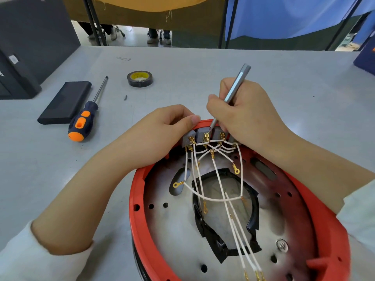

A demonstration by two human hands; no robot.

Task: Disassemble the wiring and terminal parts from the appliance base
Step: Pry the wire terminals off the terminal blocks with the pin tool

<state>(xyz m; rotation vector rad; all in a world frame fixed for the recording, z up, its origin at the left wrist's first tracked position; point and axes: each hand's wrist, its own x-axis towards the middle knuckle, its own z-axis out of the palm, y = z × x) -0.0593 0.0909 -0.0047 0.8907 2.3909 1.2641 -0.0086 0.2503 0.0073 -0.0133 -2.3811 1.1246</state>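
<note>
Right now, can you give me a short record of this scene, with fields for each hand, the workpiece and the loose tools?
left hand: grips far rim of red base
right hand: holds grey precision driver, tip at terminal blocks
wiring: white wires with gold lugs, still plugged in
loose on table: orange-handled screwdriver, tape roll, black case

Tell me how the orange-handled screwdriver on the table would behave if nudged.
The orange-handled screwdriver would probably roll: its shaft and handle look round. The bulbous handle is likely the heavier end, so it may pivot around that. It looks rigid, not fragile.
</note>
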